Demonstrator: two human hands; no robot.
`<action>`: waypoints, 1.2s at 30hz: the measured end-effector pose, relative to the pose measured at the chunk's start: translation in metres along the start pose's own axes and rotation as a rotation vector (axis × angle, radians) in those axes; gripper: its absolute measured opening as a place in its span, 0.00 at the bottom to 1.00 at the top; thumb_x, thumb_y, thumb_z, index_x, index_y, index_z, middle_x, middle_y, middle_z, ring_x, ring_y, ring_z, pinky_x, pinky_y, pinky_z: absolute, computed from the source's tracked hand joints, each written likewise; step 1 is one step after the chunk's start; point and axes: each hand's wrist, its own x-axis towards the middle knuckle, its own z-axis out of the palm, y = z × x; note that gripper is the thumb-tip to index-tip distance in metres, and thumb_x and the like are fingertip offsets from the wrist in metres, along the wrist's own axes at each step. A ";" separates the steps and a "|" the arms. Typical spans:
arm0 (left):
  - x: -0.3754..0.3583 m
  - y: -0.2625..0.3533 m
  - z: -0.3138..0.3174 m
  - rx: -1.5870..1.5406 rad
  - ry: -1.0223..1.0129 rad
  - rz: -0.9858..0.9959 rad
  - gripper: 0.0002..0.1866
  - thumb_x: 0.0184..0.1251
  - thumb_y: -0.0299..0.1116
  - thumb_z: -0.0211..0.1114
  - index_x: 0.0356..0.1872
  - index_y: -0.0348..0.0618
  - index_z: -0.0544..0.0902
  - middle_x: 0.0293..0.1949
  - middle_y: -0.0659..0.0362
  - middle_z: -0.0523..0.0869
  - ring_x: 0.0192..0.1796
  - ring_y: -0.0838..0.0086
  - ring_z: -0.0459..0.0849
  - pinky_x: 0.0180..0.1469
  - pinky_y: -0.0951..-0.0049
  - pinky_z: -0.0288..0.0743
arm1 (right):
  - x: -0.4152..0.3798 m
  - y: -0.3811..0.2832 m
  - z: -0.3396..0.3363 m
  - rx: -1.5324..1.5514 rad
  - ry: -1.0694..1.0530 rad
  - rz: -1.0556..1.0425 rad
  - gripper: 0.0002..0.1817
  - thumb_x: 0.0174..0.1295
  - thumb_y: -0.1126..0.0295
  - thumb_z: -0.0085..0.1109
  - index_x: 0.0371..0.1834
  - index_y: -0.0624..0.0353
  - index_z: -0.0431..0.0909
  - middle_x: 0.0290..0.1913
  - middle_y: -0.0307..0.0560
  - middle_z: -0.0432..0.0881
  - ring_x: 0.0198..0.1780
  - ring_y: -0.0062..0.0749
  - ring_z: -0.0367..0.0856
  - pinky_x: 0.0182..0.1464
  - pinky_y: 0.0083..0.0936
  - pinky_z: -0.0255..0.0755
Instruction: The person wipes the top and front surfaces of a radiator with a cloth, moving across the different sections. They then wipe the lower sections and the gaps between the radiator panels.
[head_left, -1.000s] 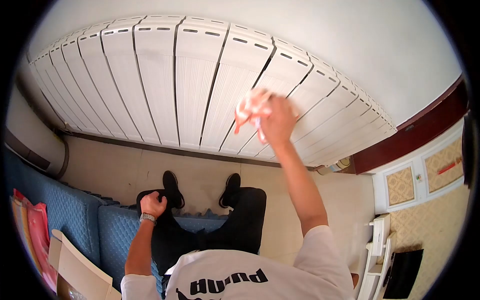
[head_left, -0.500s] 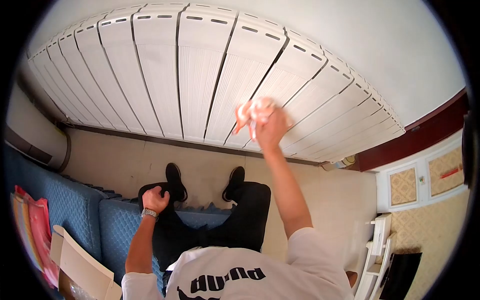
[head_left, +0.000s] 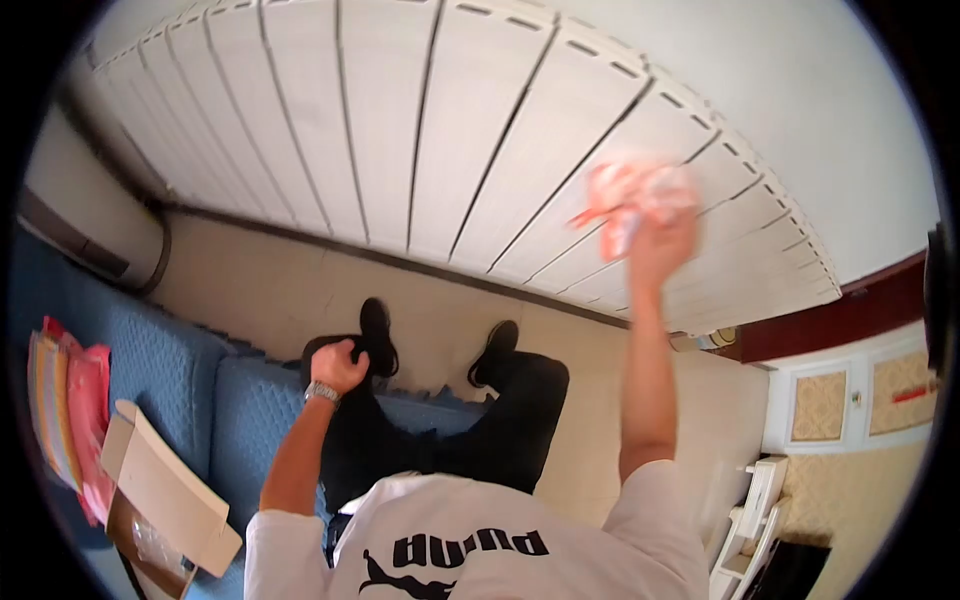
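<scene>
A pink and white cloth [head_left: 640, 195] is in my right hand [head_left: 665, 243], pressed against the front of the white radiator [head_left: 480, 120], toward its right part. Motion smears the cloth and the fingers somewhat. On my knee in black trousers rests my left hand [head_left: 338, 368], its fingers curled, with a metal watch on the wrist. Whether anything is inside those fingers cannot be made out.
I sit on a blue quilted sofa [head_left: 160, 385]. An open cardboard box [head_left: 165, 490] and pink and striped fabric [head_left: 85, 420] lie at the left. White cabinets [head_left: 820, 405] stand at the right. A rounded grey-white appliance [head_left: 95, 205] is at the far left.
My right hand has moved right along the radiator with the cloth. My left hand stays on the knee. The whole view has shifted slightly.
</scene>
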 end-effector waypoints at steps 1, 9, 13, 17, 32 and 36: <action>0.000 0.001 -0.001 -0.007 -0.006 -0.003 0.15 0.51 0.47 0.66 0.23 0.44 0.80 0.22 0.51 0.83 0.30 0.52 0.83 0.34 0.54 0.78 | 0.028 -0.005 -0.005 -0.069 0.116 -0.036 0.09 0.61 0.73 0.55 0.43 0.63 0.76 0.40 0.47 0.80 0.45 0.35 0.78 0.52 0.30 0.71; -0.007 0.009 -0.008 -0.034 0.031 0.141 0.15 0.53 0.44 0.64 0.19 0.43 0.76 0.19 0.50 0.80 0.27 0.51 0.81 0.29 0.53 0.74 | 0.026 -0.026 0.016 -0.255 0.021 -0.063 0.16 0.59 0.69 0.57 0.51 0.61 0.77 0.48 0.54 0.81 0.50 0.50 0.80 0.52 0.38 0.72; -0.013 0.011 -0.004 0.035 -0.022 0.203 0.14 0.54 0.42 0.61 0.19 0.43 0.77 0.20 0.53 0.81 0.26 0.55 0.82 0.29 0.56 0.76 | -0.074 0.024 0.027 -0.460 -0.328 -0.061 0.17 0.55 0.70 0.57 0.48 0.62 0.73 0.44 0.55 0.77 0.48 0.54 0.77 0.47 0.44 0.72; -0.018 0.008 0.007 0.031 0.054 0.360 0.12 0.54 0.37 0.62 0.16 0.44 0.75 0.18 0.55 0.78 0.23 0.58 0.80 0.24 0.58 0.75 | -0.136 0.040 0.027 -0.529 -0.573 0.045 0.16 0.54 0.69 0.59 0.46 0.60 0.73 0.43 0.54 0.78 0.47 0.54 0.78 0.46 0.44 0.72; -0.021 0.003 0.026 0.200 0.111 0.564 0.12 0.54 0.36 0.65 0.17 0.47 0.73 0.17 0.58 0.74 0.19 0.65 0.79 0.22 0.65 0.74 | 0.012 -0.016 0.018 -0.257 0.011 0.024 0.14 0.56 0.69 0.65 0.45 0.61 0.82 0.43 0.49 0.85 0.44 0.38 0.84 0.48 0.30 0.75; -0.021 0.001 0.028 0.202 0.132 0.571 0.11 0.52 0.35 0.65 0.17 0.47 0.73 0.17 0.58 0.73 0.19 0.65 0.79 0.21 0.65 0.73 | -0.020 -0.010 0.046 -0.229 -0.057 -0.021 0.12 0.56 0.68 0.64 0.42 0.59 0.81 0.43 0.49 0.84 0.44 0.40 0.83 0.48 0.31 0.75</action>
